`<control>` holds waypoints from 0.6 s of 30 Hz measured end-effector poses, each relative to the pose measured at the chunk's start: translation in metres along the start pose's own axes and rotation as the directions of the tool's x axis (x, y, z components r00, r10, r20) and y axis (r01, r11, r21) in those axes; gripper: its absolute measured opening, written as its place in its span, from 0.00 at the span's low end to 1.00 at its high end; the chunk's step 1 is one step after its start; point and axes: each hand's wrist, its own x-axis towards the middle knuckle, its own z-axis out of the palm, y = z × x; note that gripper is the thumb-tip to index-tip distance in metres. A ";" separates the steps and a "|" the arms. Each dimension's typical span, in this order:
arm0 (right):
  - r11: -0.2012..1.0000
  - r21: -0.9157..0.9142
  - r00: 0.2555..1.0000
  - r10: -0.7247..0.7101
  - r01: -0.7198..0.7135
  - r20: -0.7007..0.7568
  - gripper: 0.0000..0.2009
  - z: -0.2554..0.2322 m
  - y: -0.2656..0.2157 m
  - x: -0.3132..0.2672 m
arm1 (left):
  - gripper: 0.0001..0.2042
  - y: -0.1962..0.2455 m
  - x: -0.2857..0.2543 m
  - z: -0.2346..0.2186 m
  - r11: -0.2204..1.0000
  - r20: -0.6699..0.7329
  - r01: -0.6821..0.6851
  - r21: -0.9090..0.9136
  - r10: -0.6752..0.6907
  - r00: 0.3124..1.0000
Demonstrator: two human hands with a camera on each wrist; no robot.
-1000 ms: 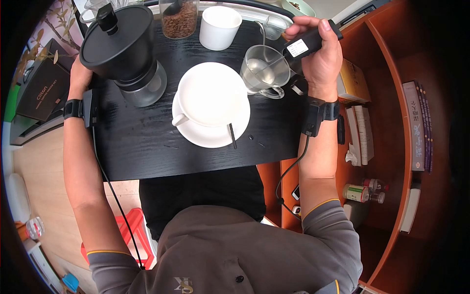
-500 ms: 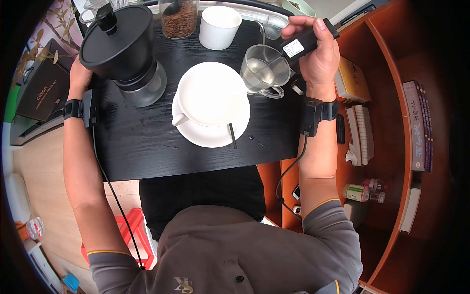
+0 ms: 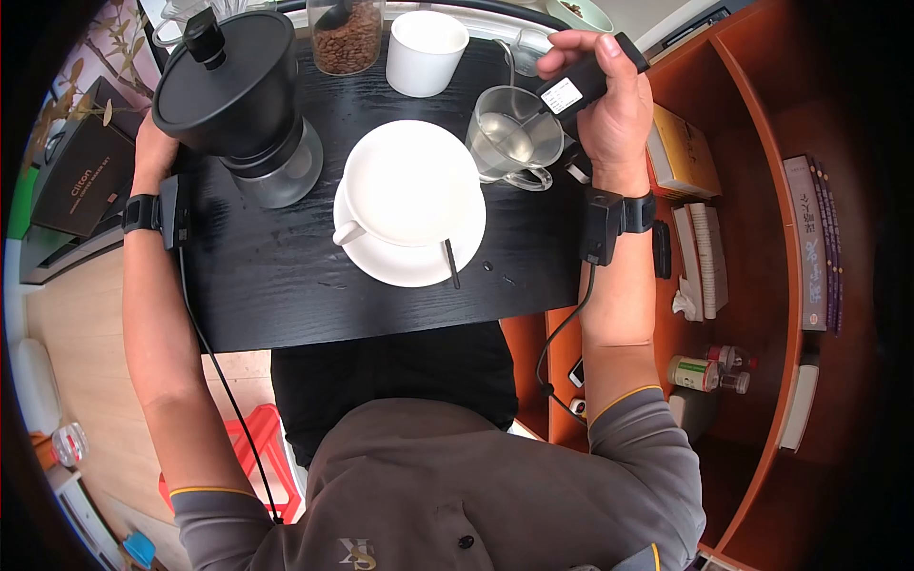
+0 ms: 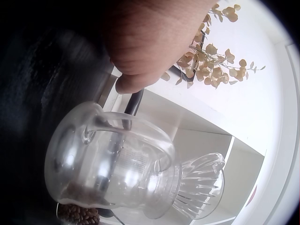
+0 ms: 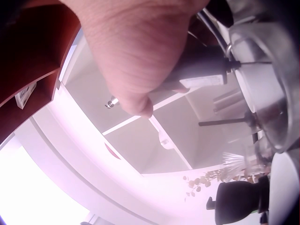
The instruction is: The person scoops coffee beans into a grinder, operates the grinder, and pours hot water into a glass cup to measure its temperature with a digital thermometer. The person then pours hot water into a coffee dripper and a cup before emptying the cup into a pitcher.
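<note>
My right hand (image 3: 614, 119) grips a black handheld milk frother (image 3: 583, 88) with a white label, thumb along its upper end. Its thin wand slants into a clear glass cup (image 3: 490, 157) with a handle, which holds a little cloudy liquid. At the table's left edge is my left hand (image 3: 154, 147), its fingers hidden behind the black coffee grinder (image 3: 228, 81); only its thumb side shows in the left wrist view. Between the hands a white cup (image 3: 409, 186) sits on a white saucer (image 3: 428, 271), with a thin black stick (image 3: 451, 265) at the saucer's front edge.
Behind stand a jar of coffee beans (image 3: 348, 43) and a white tumbler (image 3: 427, 55). The left wrist view shows a glass server (image 4: 112, 159) near the left hand. A brown shelf (image 3: 752, 238) borders the black table (image 3: 286, 314) on the right.
My right hand has moved slightly left with the frother, whose wand stays inside the glass cup. The left hand keeps its place.
</note>
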 end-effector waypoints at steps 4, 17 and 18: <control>1.000 0.008 1.000 -0.022 0.022 -0.003 0.24 0.000 0.000 0.000 | 0.27 0.002 -0.001 -0.001 1.000 0.004 -0.013 0.023 0.012 1.000; 0.997 0.059 0.999 -0.042 0.043 -0.009 0.21 0.002 0.001 0.001 | 0.27 -0.007 0.004 0.000 0.999 -0.006 -0.007 0.033 0.007 1.000; 0.997 0.059 0.999 -0.042 0.043 -0.009 0.21 0.003 0.001 0.000 | 0.27 -0.005 0.004 0.000 0.999 -0.006 -0.007 0.033 0.007 1.000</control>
